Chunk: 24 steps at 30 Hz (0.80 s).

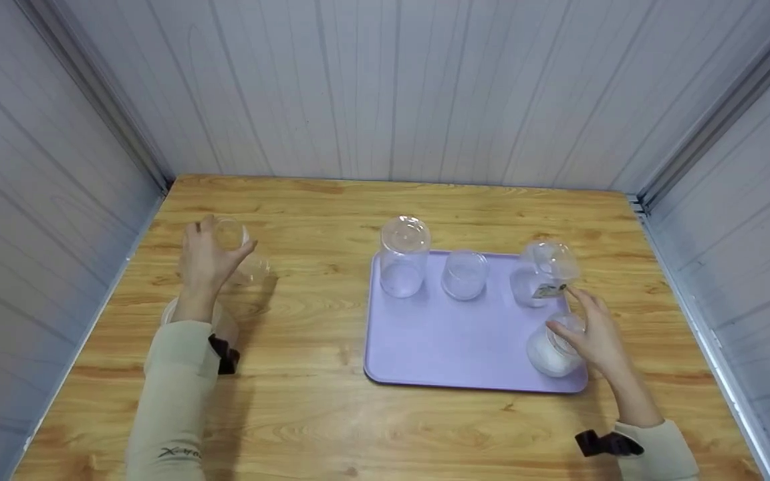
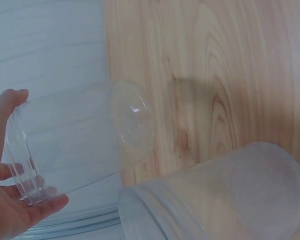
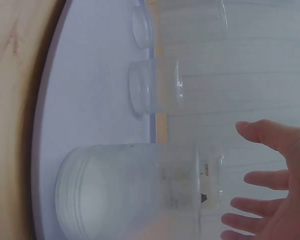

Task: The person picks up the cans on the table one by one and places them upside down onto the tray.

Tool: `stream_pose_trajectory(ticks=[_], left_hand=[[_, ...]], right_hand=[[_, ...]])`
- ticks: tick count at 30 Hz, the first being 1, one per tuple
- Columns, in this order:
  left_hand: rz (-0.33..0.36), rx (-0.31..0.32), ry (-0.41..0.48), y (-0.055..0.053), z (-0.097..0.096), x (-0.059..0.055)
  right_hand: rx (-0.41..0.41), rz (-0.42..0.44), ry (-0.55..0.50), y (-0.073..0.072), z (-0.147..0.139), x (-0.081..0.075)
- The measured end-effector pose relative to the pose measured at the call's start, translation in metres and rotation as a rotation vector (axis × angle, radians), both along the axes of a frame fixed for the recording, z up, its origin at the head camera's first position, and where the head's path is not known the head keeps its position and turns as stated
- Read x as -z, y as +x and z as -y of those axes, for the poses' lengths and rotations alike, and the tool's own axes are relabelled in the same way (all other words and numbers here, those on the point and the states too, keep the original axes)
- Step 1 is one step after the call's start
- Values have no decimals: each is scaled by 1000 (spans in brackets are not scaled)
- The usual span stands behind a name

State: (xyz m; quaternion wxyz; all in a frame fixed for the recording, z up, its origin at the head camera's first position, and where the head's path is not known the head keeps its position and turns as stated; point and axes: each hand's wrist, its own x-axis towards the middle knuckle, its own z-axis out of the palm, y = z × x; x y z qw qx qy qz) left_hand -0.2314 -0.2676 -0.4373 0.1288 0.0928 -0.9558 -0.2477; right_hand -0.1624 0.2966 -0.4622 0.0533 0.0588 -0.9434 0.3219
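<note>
At the left side of the table my left hand (image 1: 203,262) grips a clear jar (image 2: 72,145) round its ringed end, thumb on one side and fingers on the other. A second clear jar (image 2: 210,195) stands close by, partly behind my forearm in the head view. On the right, my right hand (image 1: 595,334) is spread with fingers apart beside a clear jar with a whitish lower part (image 1: 551,357). That jar stands at the front right corner of a lilac tray (image 1: 448,347). The right wrist view shows a gap between the fingers and this jar (image 3: 125,187).
Along the tray's back edge stand a tall clear jar (image 1: 404,264), a short clear jar (image 1: 464,275) and a clear jar with a small label (image 1: 543,275). The wooden table (image 1: 311,414) is bounded by pale panel walls (image 1: 371,87) at back and sides.
</note>
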Motion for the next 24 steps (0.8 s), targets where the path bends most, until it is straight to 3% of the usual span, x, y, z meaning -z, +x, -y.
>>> stream_pose_trajectory(ticks=[9,15,24], left_hand=[[-68,-32,41,6,-10,-3],[-100,-60,82,10,-17,-3],[-223,-39,152,15,-29,-1]], right_hand=[[-30,-25,-52,-10,6,-13],[-36,-90,-105,-19,12,-15],[-17,-96,-194,-29,23,-18]])
